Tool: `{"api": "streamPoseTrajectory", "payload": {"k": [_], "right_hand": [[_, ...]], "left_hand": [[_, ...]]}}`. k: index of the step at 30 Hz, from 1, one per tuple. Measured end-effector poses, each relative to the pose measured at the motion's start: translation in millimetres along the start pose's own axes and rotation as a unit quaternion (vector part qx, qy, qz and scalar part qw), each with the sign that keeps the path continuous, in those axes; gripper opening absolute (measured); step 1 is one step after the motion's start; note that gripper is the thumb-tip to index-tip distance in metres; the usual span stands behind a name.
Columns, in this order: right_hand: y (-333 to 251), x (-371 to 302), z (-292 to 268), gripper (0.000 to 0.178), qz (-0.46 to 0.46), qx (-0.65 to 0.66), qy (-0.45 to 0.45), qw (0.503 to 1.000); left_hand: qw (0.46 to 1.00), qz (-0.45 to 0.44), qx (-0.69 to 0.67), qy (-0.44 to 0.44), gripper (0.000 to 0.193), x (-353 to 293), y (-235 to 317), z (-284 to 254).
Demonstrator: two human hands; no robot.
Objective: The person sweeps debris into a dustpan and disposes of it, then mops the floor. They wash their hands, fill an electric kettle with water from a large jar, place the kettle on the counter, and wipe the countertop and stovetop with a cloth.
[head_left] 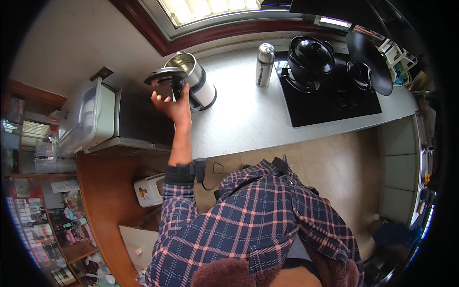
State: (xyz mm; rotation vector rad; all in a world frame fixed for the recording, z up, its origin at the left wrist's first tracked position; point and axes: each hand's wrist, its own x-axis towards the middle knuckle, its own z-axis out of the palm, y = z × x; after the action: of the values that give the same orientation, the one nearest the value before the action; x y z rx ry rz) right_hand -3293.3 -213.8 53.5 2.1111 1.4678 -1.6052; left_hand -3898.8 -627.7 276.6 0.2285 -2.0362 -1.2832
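Note:
An electric kettle (206,88) with a pale body and steel inside stands at the counter's left end, by the wall. Its black-and-steel lid (165,75) is up, so the round mouth shows. My left hand (176,106) is at the kettle's handle side, below the raised lid. The thumb points up against the black part at the lid's hinge, while the other fingers are loosely bent and apart from it. Of my right hand only a small sliver (326,201) seems to show beside the plaid coat; its fingers are hidden.
A steel thermos (265,65) stands on the counter (234,115). Right of it is a black cooktop (330,107) with a lidded black pot (310,60) and a tilted black pan (369,60). A clear-lidded dish box (91,112) sits left of the kettle.

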Motion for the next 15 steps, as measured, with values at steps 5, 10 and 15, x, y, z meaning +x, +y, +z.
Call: {"api": "streamPoseTrajectory", "payload": {"k": [5,10,15], "right_hand": [[2,-4,3,0.029,-0.007,-0.056,-0.026,0.998],[1,-5,-7,0.028,-0.037,-0.023,-0.019,0.999],[11,5,-10,0.027,-0.013,-0.015,-0.004,1.0]], "left_hand": [[0.951,0.294,0.092,0.006,0.095,10,26,-24],[0.9,0.299,0.29,-0.127,0.075,54,38,-10],[0.87,0.293,0.283,-0.279,0.072,73,32,6]]}}
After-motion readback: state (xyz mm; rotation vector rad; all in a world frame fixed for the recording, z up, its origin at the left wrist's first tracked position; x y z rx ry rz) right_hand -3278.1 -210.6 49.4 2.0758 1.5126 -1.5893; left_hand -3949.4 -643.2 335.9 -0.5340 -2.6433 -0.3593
